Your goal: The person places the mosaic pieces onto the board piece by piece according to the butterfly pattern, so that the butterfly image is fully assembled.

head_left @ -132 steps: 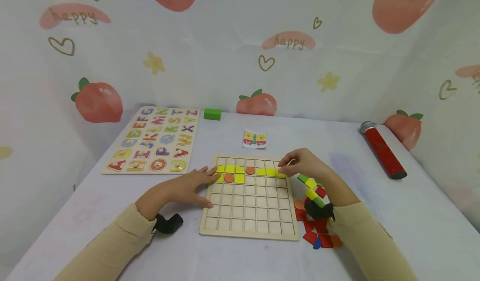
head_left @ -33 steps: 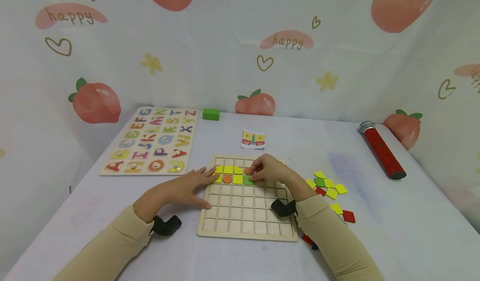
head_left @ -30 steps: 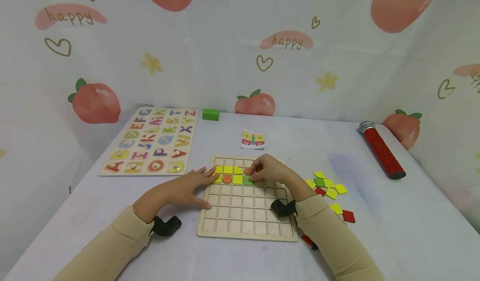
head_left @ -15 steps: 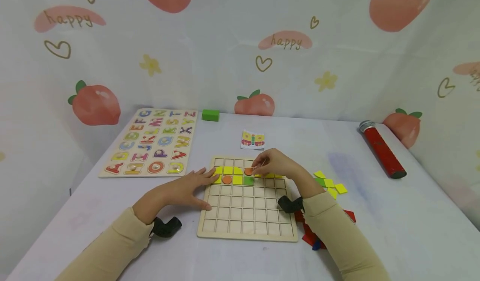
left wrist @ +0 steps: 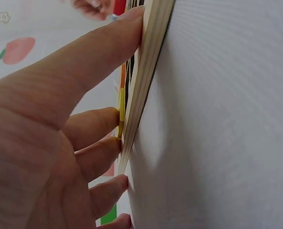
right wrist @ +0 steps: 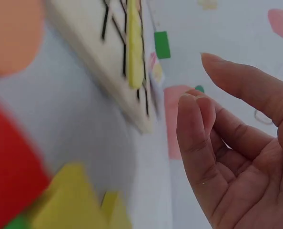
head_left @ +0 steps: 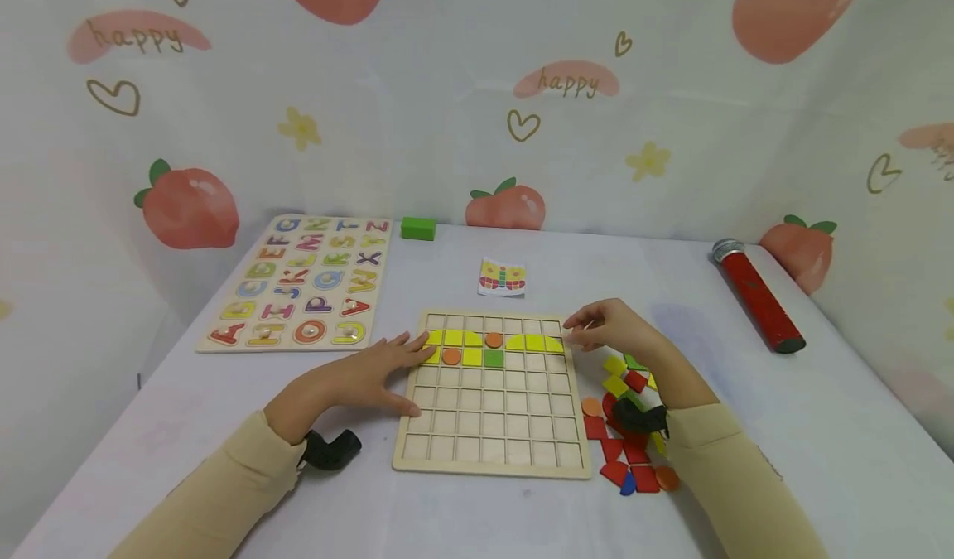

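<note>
My left hand rests at the left edge of a wooden grid board, fingers spread over its corner tiles and thumb on the side rim. The left wrist view has the thumb against the board's rim. Past the upper right edge of the board hovers my right hand; thumb and index stand apart in the right wrist view, with nothing between them. Yellow tiles, orange discs and a green square tile lie in the board's second and third rows.
Loose red, yellow, green and orange tiles lie right of the board, partly under my right wrist. Behind the board is a butterfly picture card. Around it are an alphabet puzzle, a green block and a red microphone.
A green square tile has come into the third row since the earliest frame. My right hand has moved away from it, rightward past the board's edge. My left hand stays put.
</note>
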Demonstrator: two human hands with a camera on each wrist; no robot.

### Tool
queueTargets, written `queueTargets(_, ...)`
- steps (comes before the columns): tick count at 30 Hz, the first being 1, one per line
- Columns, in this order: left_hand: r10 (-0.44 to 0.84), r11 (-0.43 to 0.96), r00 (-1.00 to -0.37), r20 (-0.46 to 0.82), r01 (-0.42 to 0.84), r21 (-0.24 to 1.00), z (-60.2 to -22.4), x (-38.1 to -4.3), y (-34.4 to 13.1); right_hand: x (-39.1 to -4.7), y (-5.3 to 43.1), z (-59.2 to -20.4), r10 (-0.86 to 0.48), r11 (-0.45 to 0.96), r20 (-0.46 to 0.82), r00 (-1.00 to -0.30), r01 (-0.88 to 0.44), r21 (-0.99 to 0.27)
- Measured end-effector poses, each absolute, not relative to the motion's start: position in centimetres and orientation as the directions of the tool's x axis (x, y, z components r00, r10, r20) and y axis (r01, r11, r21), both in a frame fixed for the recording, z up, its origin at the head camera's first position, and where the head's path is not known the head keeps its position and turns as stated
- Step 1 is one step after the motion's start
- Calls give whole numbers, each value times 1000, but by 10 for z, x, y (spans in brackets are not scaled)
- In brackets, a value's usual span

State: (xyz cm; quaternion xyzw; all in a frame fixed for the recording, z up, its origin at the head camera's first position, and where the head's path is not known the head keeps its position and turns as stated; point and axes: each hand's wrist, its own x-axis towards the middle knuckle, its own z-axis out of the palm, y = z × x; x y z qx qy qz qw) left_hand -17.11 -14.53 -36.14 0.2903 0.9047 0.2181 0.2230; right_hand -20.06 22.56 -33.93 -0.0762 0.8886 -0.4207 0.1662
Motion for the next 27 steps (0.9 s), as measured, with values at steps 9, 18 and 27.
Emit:
queueTargets(9,622,738,-734,-274,432,518,-362,-170,-146,-186,256,-349,-176,670,-278,-945,92,-737)
queueTargets(18,623,737,-734,-270,436,516,-361,-169,-146,-175,279,-357,-111,752,-312,-943,126,-647)
queueTargets(27,627,733,-732,-266,440,518,-361,-170,-146,-173,279,-357,-116,760,-313,-943,119,-639)
